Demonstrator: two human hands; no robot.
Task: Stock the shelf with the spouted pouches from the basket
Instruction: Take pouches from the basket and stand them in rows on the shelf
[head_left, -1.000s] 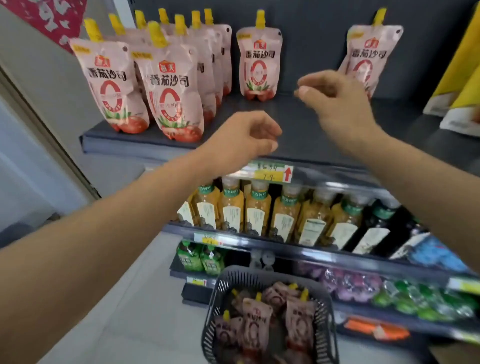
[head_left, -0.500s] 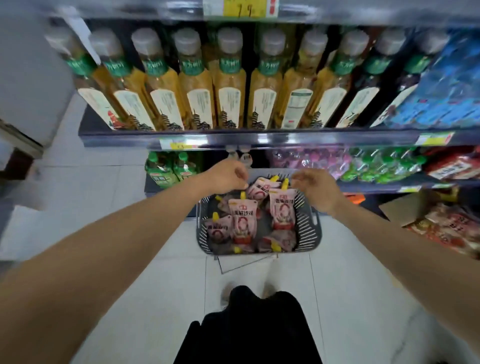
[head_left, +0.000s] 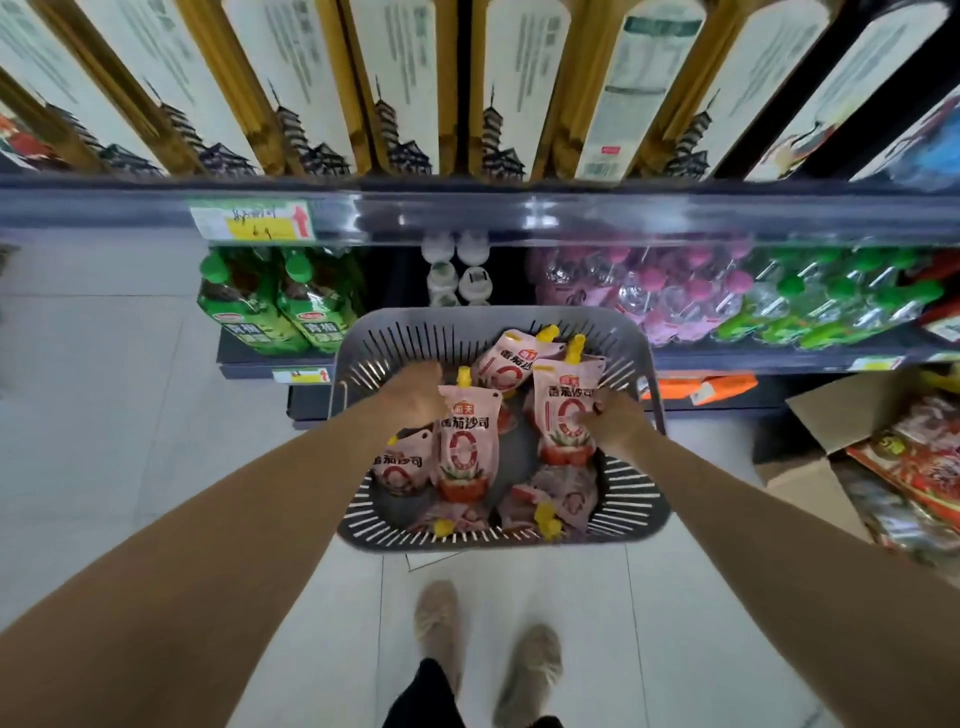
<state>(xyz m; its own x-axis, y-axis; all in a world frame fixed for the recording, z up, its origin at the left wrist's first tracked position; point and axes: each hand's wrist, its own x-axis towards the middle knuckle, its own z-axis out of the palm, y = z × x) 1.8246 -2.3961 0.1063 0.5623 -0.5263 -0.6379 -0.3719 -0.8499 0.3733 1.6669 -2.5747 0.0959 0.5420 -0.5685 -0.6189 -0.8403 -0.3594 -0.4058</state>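
Bottles (head_left: 395, 78), top of frame: necks and caps cut off by the upper edge.
Left hand (head_left: 415, 389): fingertips hidden behind the middle pouch (head_left: 465, 441); its hold cannot be told.
Right hand (head_left: 615, 421): pinches the right pouch (head_left: 563, 400), with some fingers hidden behind it.
Price tag (head_left: 254, 221), upper left: writing blurred.
Cardboard box (head_left: 831, 415): cut off by the right edge.

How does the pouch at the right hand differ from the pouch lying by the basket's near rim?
The right-hand pouch stands upright with its yellow cap on top; the near-rim pouch lies flat, cap toward the near rim. The right hand grips the first; nothing touches the second. The first shows its printed front clearly; the second looks dim and creased. Both are pink, yellow-capped, and inside the grey basket.
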